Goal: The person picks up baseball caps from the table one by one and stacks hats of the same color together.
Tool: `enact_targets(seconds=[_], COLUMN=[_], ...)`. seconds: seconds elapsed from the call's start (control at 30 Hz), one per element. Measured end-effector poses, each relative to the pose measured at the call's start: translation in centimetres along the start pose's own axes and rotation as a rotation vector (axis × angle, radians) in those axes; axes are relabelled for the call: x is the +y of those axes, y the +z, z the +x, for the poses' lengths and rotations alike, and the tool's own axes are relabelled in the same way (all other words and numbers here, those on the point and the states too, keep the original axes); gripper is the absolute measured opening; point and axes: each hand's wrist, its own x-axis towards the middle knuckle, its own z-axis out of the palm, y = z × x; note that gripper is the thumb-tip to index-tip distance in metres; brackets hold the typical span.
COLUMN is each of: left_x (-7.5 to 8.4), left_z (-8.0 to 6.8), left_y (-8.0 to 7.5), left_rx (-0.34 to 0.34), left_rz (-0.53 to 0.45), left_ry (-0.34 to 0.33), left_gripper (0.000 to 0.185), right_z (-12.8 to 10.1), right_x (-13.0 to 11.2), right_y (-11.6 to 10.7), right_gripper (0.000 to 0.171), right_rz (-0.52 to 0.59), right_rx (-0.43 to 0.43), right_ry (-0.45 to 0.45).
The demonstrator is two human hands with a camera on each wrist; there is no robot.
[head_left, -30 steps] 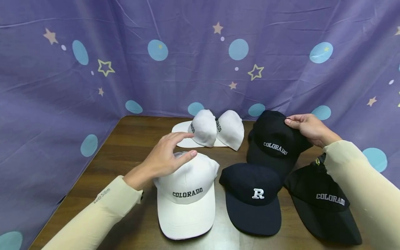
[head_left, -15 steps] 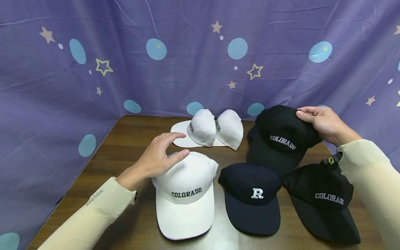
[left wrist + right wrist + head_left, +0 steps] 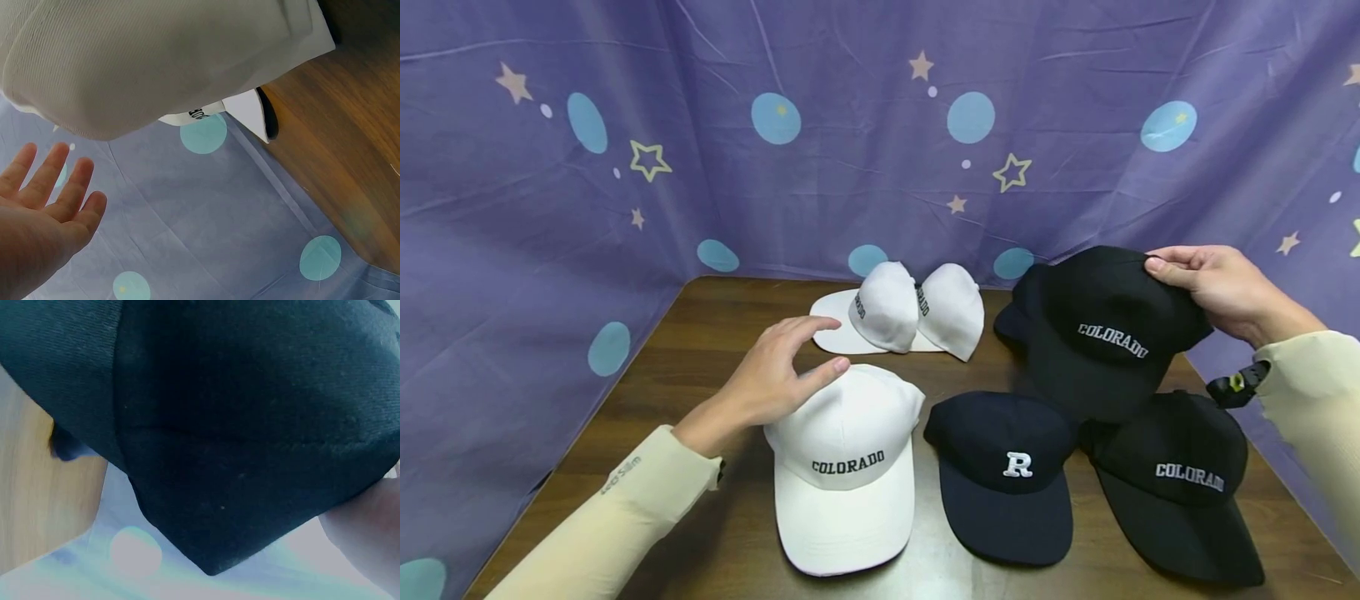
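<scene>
In the head view my right hand (image 3: 1225,287) pinches the crown of a black baseball cap (image 3: 1108,350) lettered COLORADO, tilted above the table. That cap's dark cloth fills most of the right wrist view. Part of a dark navy cap (image 3: 1013,315) shows behind it; the rest is hidden. My left hand (image 3: 767,379) hovers beside the crown of a white COLORADO cap (image 3: 846,508), fingers loosely extended and holding nothing. In the left wrist view its fingers (image 3: 72,187) appear apart from the white cloth.
A navy cap with a white R (image 3: 1007,500) lies front centre. Right of it lies another black COLORADO cap (image 3: 1195,500). Two white caps, one nested against the other (image 3: 887,308), sit at the back of the wooden table (image 3: 700,333). A purple curtain (image 3: 865,192) hangs behind.
My right hand has drawn the black cap to the right and slightly up, uncovering more of the navy cap behind. My left hand has shifted slightly left.
</scene>
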Motion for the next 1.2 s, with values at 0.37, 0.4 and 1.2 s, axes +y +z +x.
enact_targets(seconds=[0.37,0.4,1.2], left_x=[0.0,0.0,-0.2], left_z=[-0.1,-0.1,-0.2], left_y=[-0.2,-0.2,0.0], left_rx=[-0.001,-0.001,-0.007], left_rz=[-0.002,-0.002,-0.003], left_ry=[-0.003,-0.002,0.001], left_gripper=[0.056,0.056,0.056], right_z=[-1.0,-1.1,-3.4], right_x=[0.7,0.8,3.7], right_y=[-2.0,-2.2,-4.9], right_gripper=[0.025,0.026,0.03], right_rz=[-0.135,-0.144,-0.246], right_rx=[-0.083,-0.09,-0.213], right_ry=[-0.017,-0.021,0.098])
